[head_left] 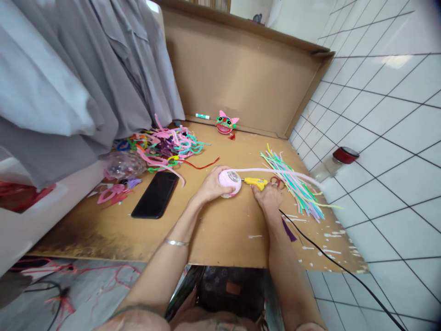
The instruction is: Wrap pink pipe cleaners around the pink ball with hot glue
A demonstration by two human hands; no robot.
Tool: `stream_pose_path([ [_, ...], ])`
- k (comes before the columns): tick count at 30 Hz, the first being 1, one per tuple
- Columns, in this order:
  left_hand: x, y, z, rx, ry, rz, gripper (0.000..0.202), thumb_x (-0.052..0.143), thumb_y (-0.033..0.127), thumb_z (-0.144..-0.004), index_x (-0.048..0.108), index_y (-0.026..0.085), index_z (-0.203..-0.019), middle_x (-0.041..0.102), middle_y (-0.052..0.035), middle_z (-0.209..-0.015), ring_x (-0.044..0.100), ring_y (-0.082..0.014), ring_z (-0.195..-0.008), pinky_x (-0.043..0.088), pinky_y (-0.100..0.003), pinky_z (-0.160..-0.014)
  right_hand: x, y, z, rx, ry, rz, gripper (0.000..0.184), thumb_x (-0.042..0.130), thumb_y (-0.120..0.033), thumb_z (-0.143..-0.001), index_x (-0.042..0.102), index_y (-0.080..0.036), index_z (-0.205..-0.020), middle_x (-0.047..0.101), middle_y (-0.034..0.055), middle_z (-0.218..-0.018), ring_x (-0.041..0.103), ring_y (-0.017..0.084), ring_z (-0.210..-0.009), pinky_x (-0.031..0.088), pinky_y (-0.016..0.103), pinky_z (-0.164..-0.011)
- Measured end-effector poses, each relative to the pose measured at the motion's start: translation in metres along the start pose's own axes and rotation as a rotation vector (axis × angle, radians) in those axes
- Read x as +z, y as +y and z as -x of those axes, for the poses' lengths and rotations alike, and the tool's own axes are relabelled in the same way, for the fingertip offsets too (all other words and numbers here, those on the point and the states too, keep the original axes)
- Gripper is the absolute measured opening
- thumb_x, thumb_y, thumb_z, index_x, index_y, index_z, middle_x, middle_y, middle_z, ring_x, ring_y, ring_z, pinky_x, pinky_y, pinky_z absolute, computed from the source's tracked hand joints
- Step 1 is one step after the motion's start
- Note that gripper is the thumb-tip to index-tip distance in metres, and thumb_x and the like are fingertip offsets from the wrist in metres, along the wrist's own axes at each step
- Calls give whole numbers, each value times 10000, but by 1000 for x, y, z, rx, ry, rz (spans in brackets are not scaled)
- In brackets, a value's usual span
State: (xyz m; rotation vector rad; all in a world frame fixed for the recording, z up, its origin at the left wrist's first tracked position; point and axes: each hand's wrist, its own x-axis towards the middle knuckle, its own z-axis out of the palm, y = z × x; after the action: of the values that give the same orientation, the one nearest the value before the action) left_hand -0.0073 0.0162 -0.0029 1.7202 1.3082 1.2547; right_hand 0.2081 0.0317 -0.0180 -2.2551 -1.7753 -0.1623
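My left hand [211, 187] is closed around a round ball [228, 185] wrapped in pale pink pipe cleaner, with a clear patch showing on its upper side. From the ball a long pale pink pipe cleaner [275, 171] stretches off to the right. My right hand [269, 198] grips a yellow hot glue gun [255, 183], its nozzle pointing left, right at the side of the ball; I cannot tell whether it touches. A black cord [330, 262] runs from near my right hand to the lower right. Red-handled scissors [277, 182] lie just beyond that hand.
Pastel pipe cleaners [296, 184] lie bundled at the right. A heap of colourful pipe cleaners [165, 142], a plastic bag [124, 164] and a black phone [155, 195] are at the left. A finished animal-face ball [225, 124] and a marker [202, 116] sit by the cardboard wall [241, 69]. A red-lidded jar [344, 156] stands right.
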Motion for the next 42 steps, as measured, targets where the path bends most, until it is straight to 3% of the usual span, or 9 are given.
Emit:
stream_pose_path([
  [7, 0, 0, 0, -38, 0, 6, 675, 785, 237, -540, 573, 183, -1179, 621, -66, -1188, 624, -245, -1070, 502, -426, -985, -11, -3, 3, 23, -42, -71, 480, 612, -446, -812, 673, -59, -1091, 695, 253, -1062, 678, 387, -997, 519, 456, -836],
  [10, 0, -1, -1, -55, 7, 15, 679, 791, 244, -541, 571, 177, -1179, 629, -69, -1184, 625, -247, -1077, 505, -423, -982, -16, -3, 2, 76, -1, -148, 526, 612, -414, -800, 631, -47, -1177, 694, 253, -1065, 684, 378, -971, 522, 446, -811],
  [14, 0, -2, -2, -73, 14, 38, 695, 790, 234, -535, 568, 158, -1189, 634, -75, -1169, 628, -241, -1062, 508, -403, -968, -19, -2, -2, 125, 94, -327, 450, 586, -381, -776, 664, -101, -1121, 723, 187, -979, 686, 343, -917, 513, 412, -785],
  [18, 1, -3, -2, -74, 8, 83, 695, 794, 228, -533, 574, 161, -1188, 643, -65, -1140, 628, -234, -1043, 506, -381, -956, -15, -2, -3, -35, 309, -524, 438, 602, -384, -716, 677, -128, -1064, 734, 122, -879, 669, 298, -849, 512, 401, -797],
  [22, 0, -3, -1, -77, 3, 86, 695, 797, 233, -532, 586, 169, -1191, 637, -64, -1141, 625, -238, -1041, 503, -385, -955, -10, -4, 0, -207, 492, -580, 348, 607, -395, -707, 689, -157, -947, 727, 102, -811, 654, 290, -845, 513, 433, -838],
  [26, 0, -3, -1, -55, -21, 61, 707, 796, 235, -533, 591, 158, -1206, 623, -85, -1172, 615, -257, -1072, 500, -409, -969, -8, -6, 2, -301, 555, -604, 342, 597, -386, -746, 677, -149, -979, 733, 135, -940, 666, 281, -878, 528, 435, -839],
  [33, 2, -2, -1, -24, -17, 7, 697, 799, 242, -542, 599, 187, -1207, 608, -66, -1186, 619, -243, -1059, 500, -394, -970, -2, -3, 3, -397, 695, -518, 344, 610, -385, -810, 662, -133, -1038, 728, 142, -944, 673, 281, -908, 523, 432, -868],
  [42, 3, -2, 0, 8, -23, -22, 704, 802, 227, -538, 593, 190, -1210, 598, -69, -1211, 613, -253, -1099, 479, -411, -1021, -7, -4, 5, -431, 723, -489, 306, 595, -381, -844, 640, -150, -1040, 722, 126, -921, 667, 268, -866, 506, 439, -876],
])
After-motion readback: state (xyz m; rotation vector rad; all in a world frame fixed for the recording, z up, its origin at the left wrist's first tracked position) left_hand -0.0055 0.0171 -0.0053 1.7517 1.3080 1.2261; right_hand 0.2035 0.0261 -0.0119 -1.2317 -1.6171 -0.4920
